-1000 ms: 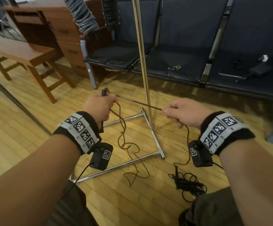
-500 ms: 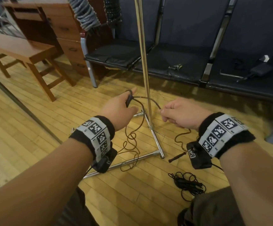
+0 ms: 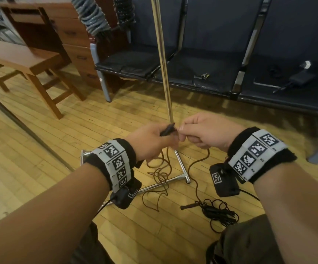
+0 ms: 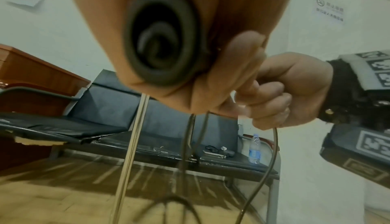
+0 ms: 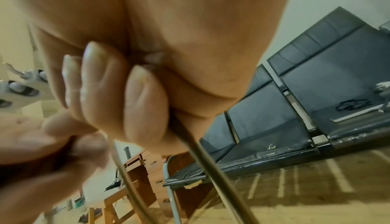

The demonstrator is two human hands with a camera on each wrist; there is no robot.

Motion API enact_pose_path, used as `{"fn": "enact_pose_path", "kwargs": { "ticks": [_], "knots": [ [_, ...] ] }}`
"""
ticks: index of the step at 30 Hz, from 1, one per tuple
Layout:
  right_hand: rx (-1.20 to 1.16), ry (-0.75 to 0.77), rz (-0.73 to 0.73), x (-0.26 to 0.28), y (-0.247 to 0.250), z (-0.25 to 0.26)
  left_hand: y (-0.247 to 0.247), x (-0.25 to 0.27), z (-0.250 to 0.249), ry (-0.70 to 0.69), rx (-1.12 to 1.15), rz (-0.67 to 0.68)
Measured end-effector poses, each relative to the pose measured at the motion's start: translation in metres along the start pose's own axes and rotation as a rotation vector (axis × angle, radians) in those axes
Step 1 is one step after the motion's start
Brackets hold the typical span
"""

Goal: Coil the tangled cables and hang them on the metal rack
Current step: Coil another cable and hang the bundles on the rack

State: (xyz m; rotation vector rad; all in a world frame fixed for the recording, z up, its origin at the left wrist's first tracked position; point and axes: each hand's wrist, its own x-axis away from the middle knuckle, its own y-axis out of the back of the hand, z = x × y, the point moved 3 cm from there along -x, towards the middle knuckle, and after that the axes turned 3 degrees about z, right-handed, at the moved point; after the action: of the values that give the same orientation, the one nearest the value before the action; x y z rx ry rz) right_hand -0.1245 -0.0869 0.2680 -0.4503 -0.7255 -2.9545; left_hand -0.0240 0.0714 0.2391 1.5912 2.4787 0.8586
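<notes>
A row of dark padded seats (image 3: 201,73) stood along the wall on a wood-plank floor (image 3: 40,149). A wooden stool (image 3: 21,60) and drawer unit (image 3: 65,25) stood left. A water bottle (image 4: 254,148) stood on one seat.

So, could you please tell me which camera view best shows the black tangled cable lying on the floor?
The head view: the black tangled cable lies in full on the wooden floor, near the right arm. Neither the left wrist view nor the right wrist view shows it; they show only the brown cable hanging from the hands.
</notes>
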Motion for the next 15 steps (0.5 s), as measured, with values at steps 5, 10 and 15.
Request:
{"fn": "enact_pose_path", "kwargs": {
  "ticks": [5,10,15],
  "knots": [
    [0.063,-0.029,-0.088,0.002,0.011,-0.016,0.035,0.006,0.015,0.056,0.262,-0.28],
    [0.289,-0.133,-0.183,0.001,0.02,-0.035,0.073,0.013,0.039,0.169,0.58,-0.496],
    [0.498,-0.153,-0.261,0.001,0.023,-0.036,0.08,0.023,0.054,0.375,0.129,-0.477]
  ]
}}
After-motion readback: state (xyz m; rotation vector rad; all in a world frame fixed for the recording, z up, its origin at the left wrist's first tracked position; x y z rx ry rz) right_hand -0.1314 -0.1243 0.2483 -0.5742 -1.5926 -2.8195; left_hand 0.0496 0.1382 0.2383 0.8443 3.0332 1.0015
